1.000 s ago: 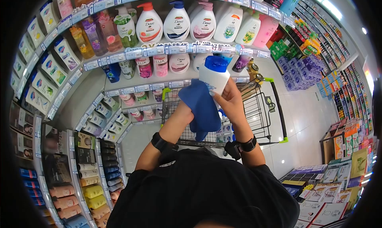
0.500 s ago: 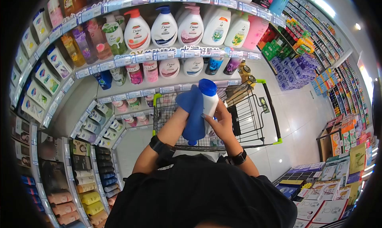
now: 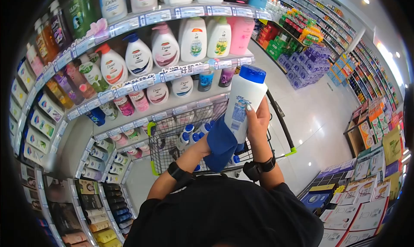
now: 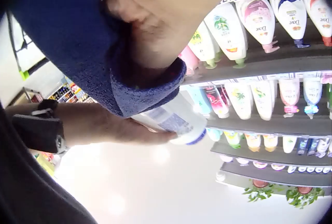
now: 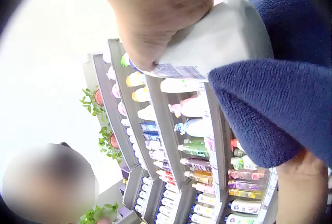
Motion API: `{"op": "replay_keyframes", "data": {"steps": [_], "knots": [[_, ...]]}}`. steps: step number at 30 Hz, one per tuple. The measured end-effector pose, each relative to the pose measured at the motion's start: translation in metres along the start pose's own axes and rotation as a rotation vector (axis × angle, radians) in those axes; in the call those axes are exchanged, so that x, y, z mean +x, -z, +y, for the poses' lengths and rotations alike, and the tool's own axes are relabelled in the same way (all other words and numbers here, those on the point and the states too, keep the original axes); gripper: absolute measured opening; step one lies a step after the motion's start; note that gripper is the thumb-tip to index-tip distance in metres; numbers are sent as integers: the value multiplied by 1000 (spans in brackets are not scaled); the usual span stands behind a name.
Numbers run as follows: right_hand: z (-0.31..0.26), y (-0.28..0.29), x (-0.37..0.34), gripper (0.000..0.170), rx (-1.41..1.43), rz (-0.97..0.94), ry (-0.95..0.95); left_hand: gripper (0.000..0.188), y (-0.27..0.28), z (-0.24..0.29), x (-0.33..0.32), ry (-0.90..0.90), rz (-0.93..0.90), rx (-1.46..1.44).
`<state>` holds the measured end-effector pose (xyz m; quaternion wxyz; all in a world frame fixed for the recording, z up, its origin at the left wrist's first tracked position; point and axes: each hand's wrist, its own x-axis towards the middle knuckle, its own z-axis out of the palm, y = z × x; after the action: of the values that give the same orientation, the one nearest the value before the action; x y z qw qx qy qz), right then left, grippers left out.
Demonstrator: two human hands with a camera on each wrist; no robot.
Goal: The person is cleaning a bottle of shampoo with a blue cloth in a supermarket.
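A white bottle (image 3: 246, 101) with a blue cap stands tilted in front of me in the head view, its printed label facing up toward me. My right hand (image 3: 258, 122) holds it from the right side, thumb on the label and the other fingers behind. My left hand (image 3: 200, 147) grips a dark blue cloth (image 3: 221, 140) at the bottle's lower end; its fingers are mostly hidden in the folds. In the right wrist view the cloth (image 5: 275, 105) laps over the bottle's base (image 5: 228, 32). The left wrist view shows the cloth (image 4: 67, 32) draped round the left hand.
Below my hands is a wire shopping cart (image 3: 282, 124) with several blue-capped white bottles (image 3: 189, 135) inside. Shelves with price rails (image 3: 161, 76) bear pump bottles (image 3: 166, 44) ahead and left. Stacked boxes (image 3: 362, 217) lie at lower right, beside a tiled floor (image 3: 308, 139).
The head view has swung, so shelves sit further left. The bottle first came down, then rose and moved right, its label now facing me. The cloth shifted from its side to its lower end.
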<state>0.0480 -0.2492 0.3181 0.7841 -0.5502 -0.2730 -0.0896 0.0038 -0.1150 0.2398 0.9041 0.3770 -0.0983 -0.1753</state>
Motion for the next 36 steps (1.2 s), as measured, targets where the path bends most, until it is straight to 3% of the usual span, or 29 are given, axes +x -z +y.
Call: {"op": "replay_keyframes", "data": {"steps": [3,8,11,12,14,17,19,22,23,26,29,32,36], "knots": [[-5,9,6,49,-64,-48,123,47,-12,-1,7,-13,32,36],[0,19,9,50,69,-41,-2,41,-35,14,23,-242,136,239],[5,24,7,49,44,0,17,36,-6,-2,36,-144,131,44],[6,26,6,48,14,11,41,35,-12,1,38,-93,214,97],[4,37,9,46,85,-15,-34,33,-29,13,41,9,377,205],[2,47,16,43,166,-18,-177,30,-26,1,54,-184,392,307],[6,58,18,46,250,-44,-345,30,-13,-8,55,-148,339,193],[-4,52,26,52,665,-205,-495,30,0,-19,47,-97,256,9],[-6,49,27,56,739,-163,-554,31,0,-20,45,-81,225,-49],[4,60,28,54,784,-215,-681,34,-2,-20,41,-56,208,-5],[9,65,31,48,693,-150,-715,35,-2,-23,39,-143,29,132],[14,66,33,40,363,-117,-547,37,-15,-15,41,-29,-76,-83],[15,54,28,39,160,12,-437,39,-16,-18,46,-18,37,-90]]}}
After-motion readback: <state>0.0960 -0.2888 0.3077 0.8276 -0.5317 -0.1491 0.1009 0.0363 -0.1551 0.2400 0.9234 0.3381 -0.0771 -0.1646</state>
